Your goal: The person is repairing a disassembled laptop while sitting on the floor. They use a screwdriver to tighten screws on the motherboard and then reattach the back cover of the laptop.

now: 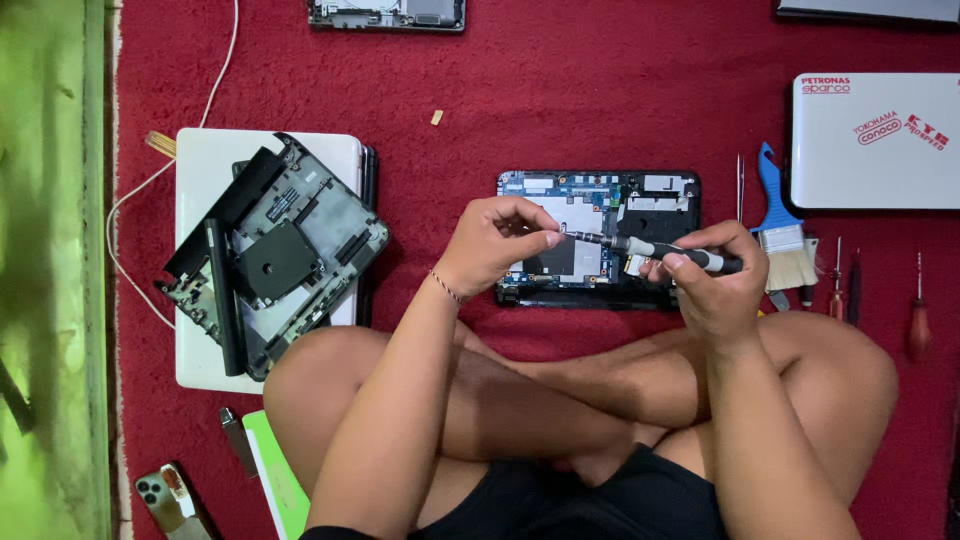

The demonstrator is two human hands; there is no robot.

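Observation:
I sit cross-legged on a red carpet with an opened small laptop base [668, 190] in front of me, its blue circuit board exposed. My right hand [712, 282] grips a black-and-grey screwdriver [655, 249] held sideways over the board. My left hand [497, 243] pinches the screwdriver's metal tip between thumb and fingers. A thin bracelet circles my left wrist.
A dismantled black laptop casing [275, 255] lies on a white laptop [200, 270] at left, with a white cable beside it. A blue-handled brush [783, 225], tweezers and small screwdrivers [918, 320] lie at right under a white stickered laptop [875, 140]. A phone [165, 498] rests bottom left.

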